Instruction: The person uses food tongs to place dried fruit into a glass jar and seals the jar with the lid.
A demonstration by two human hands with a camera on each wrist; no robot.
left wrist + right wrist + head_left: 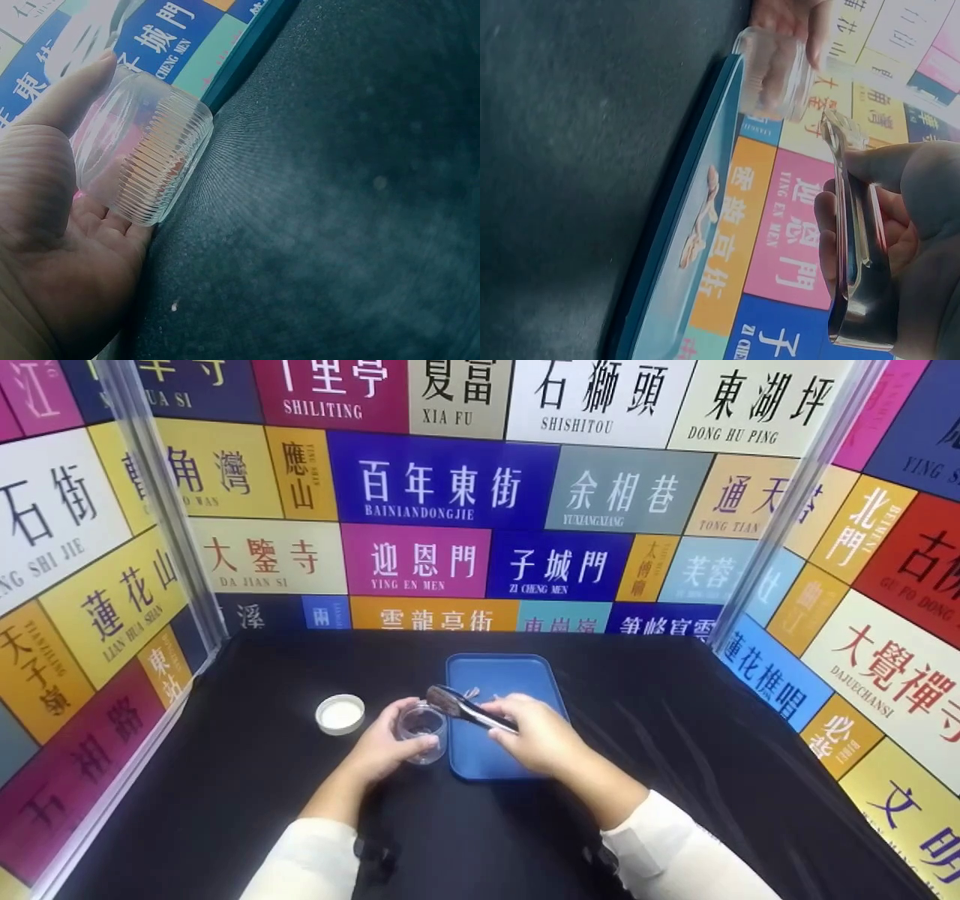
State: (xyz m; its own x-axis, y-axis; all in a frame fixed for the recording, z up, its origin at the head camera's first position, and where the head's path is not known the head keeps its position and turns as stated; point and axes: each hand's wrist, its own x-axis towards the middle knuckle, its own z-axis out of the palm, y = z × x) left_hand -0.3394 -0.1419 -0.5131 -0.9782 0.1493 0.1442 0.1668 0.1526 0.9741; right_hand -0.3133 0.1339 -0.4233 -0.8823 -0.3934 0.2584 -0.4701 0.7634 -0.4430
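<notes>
My left hand (380,745) grips a clear ribbed jar (161,154) from its left side, thumb across the near side, just left of the blue tray's edge. In the head view the jar's open mouth faces up. My right hand (541,735) holds metal tongs (859,262), their head end at the jar's rim, above the right side. Whether anything sits between the tong tips cannot be made out. A few thin, pale brown, twisted root-like pieces (702,221) lie on the blue tray (487,761), partly hidden behind the tongs in the head view.
A round white lid (340,714) lies on the black tablecloth (292,765), left of the jar. Panels with coloured name signs (442,480) enclose the table at the back and both sides. Cloth folds run to the right of the tray.
</notes>
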